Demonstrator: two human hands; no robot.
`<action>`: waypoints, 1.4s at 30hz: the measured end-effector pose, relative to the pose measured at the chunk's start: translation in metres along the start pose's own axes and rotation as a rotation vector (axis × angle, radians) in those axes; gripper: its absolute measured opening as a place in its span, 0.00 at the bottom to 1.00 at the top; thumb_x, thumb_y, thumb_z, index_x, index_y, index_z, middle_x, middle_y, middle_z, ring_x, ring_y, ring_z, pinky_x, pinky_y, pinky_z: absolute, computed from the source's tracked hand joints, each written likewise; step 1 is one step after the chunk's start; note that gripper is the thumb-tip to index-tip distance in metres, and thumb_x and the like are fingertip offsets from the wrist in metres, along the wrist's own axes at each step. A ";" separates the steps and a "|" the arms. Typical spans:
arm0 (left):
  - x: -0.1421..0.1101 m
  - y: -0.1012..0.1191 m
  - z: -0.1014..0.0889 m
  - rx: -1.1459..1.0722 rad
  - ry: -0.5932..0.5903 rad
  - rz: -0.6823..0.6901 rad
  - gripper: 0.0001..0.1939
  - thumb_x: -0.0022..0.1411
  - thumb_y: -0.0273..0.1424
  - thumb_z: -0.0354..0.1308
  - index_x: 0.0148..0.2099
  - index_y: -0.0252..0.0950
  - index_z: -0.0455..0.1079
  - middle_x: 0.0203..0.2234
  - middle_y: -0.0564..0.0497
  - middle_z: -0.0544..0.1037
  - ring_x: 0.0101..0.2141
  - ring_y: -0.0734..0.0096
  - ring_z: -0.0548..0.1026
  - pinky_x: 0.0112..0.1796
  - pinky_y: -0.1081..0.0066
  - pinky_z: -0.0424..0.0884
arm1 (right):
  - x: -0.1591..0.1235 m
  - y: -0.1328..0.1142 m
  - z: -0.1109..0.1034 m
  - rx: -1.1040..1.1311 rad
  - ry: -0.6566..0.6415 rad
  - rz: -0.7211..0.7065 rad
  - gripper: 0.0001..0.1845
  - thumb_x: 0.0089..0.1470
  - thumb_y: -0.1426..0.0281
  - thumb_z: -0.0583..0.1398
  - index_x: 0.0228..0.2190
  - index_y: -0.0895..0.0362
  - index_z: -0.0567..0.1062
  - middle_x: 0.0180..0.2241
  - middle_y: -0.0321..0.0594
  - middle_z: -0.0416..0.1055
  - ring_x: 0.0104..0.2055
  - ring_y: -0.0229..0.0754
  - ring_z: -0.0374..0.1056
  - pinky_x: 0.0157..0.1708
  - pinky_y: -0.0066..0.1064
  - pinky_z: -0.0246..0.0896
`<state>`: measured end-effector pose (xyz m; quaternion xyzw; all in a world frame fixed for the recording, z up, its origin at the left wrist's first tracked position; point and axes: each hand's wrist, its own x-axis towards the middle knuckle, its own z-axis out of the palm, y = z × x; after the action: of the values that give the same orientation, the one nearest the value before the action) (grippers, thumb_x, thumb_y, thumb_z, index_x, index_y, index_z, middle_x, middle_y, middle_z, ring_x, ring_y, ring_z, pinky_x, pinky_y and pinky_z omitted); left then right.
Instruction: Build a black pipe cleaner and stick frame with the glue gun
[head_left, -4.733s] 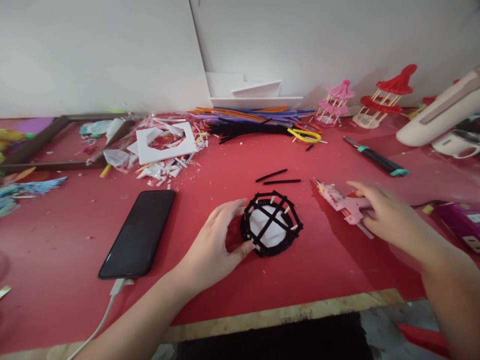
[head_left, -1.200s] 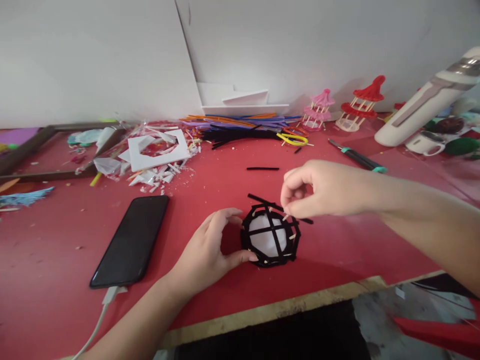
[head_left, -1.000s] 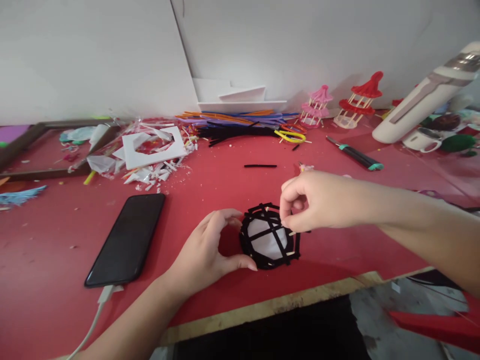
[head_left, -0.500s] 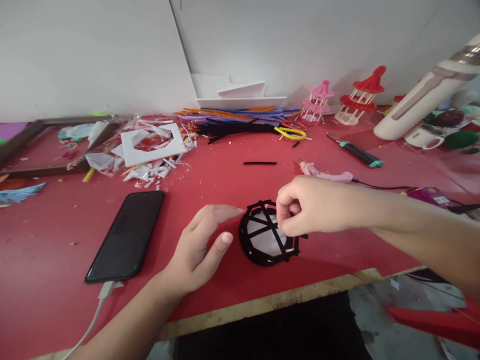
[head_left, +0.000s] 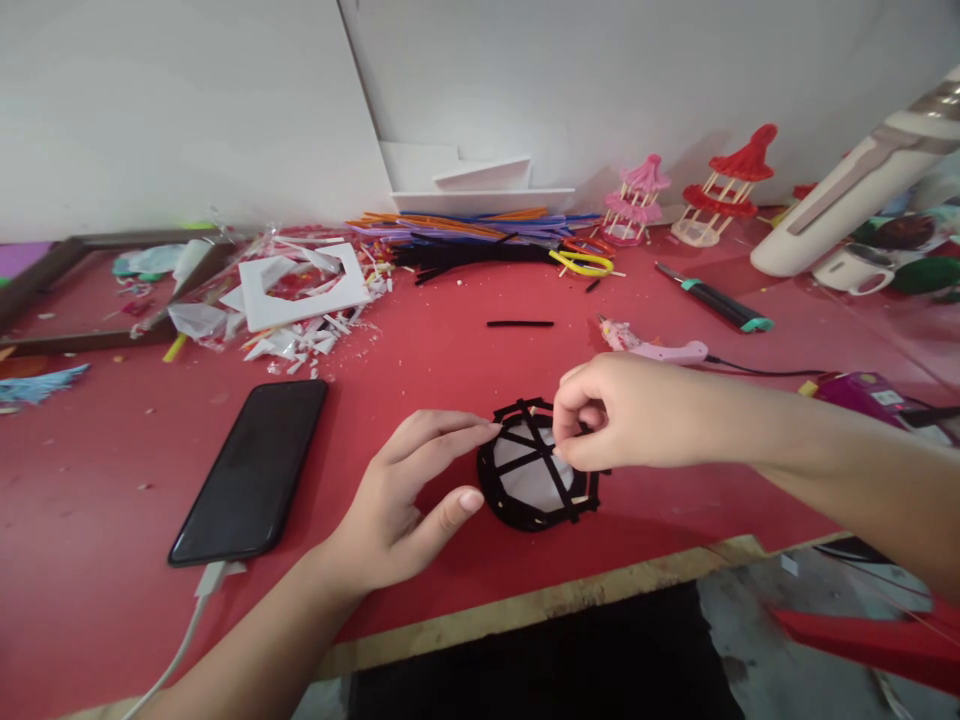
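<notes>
A round black craft frame (head_left: 517, 518) lies on the red table, with black pipe-cleaner strips crossing over its white middle (head_left: 521, 485). My right hand (head_left: 600, 410) is over its right side, thumb and fingers pinched on a black pipe-cleaner strip that runs across the frame; the fingers hide most of the pinch point. To the left, my left hand (head_left: 420, 490) is open, thumb and fingers apart. Its fingertips are at the frame's upper left rim, and the thumb is just short of the lower left side. A loose black pipe-cleaner piece (head_left: 520, 323) lies behind the frame.
A phone (head_left: 251, 470) on a cable lies at left, near white foam scraps (head_left: 300, 290). Behind are bundled pipe cleaners (head_left: 480, 240) and yellow-handled scissors (head_left: 581, 263). At right are a pink glue gun (head_left: 667, 352), a craft knife (head_left: 720, 305), small pagodas (head_left: 724, 190) and a cup (head_left: 851, 270).
My left hand has moved slightly right, bringing its fingertips to the frame's rim. My right hand keeps its pinch at almost the same spot.
</notes>
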<state>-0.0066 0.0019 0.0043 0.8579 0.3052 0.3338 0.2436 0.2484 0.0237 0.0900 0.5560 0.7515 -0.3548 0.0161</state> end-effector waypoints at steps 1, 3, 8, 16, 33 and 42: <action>0.000 0.000 0.000 -0.001 -0.003 -0.002 0.18 0.69 0.35 0.54 0.60 0.41 0.68 0.50 0.43 0.76 0.49 0.59 0.76 0.48 0.60 0.74 | -0.002 0.001 0.001 -0.026 0.039 -0.018 0.05 0.45 0.65 0.63 0.23 0.52 0.77 0.23 0.32 0.70 0.21 0.33 0.60 0.20 0.28 0.48; -0.001 0.000 0.000 -0.005 -0.006 -0.003 0.19 0.69 0.34 0.55 0.60 0.41 0.67 0.50 0.44 0.75 0.49 0.60 0.75 0.49 0.61 0.74 | -0.010 0.003 0.002 -0.074 0.144 -0.076 0.07 0.48 0.61 0.64 0.26 0.51 0.77 0.25 0.32 0.71 0.24 0.35 0.63 0.21 0.28 0.51; -0.002 -0.001 -0.001 -0.026 -0.014 -0.002 0.20 0.69 0.33 0.55 0.61 0.41 0.66 0.52 0.45 0.73 0.51 0.62 0.74 0.51 0.64 0.71 | -0.037 0.014 0.006 -0.139 0.234 -0.325 0.12 0.54 0.63 0.64 0.42 0.48 0.75 0.40 0.34 0.76 0.37 0.39 0.72 0.34 0.30 0.64; -0.003 0.000 -0.001 -0.007 -0.015 0.000 0.20 0.68 0.32 0.55 0.61 0.40 0.66 0.51 0.46 0.72 0.50 0.64 0.73 0.51 0.66 0.71 | -0.048 0.057 0.037 -0.127 0.471 -0.665 0.08 0.60 0.75 0.61 0.42 0.55 0.75 0.39 0.38 0.75 0.44 0.39 0.70 0.46 0.32 0.67; -0.002 -0.001 -0.001 0.020 -0.003 0.057 0.19 0.69 0.34 0.54 0.60 0.34 0.67 0.50 0.44 0.71 0.49 0.65 0.72 0.50 0.67 0.70 | -0.041 0.065 0.060 -0.103 0.603 -0.742 0.11 0.61 0.81 0.58 0.40 0.58 0.77 0.37 0.39 0.74 0.42 0.38 0.65 0.42 0.31 0.66; -0.001 0.001 -0.002 0.054 -0.015 0.049 0.19 0.68 0.33 0.55 0.59 0.35 0.67 0.50 0.44 0.72 0.48 0.63 0.73 0.49 0.64 0.72 | -0.038 0.069 0.063 -0.063 0.591 -0.759 0.10 0.60 0.82 0.60 0.41 0.59 0.77 0.37 0.40 0.71 0.41 0.37 0.64 0.42 0.31 0.64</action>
<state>-0.0082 0.0012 0.0053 0.8739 0.2914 0.3248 0.2144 0.2978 -0.0336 0.0233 0.3188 0.8842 -0.1395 -0.3117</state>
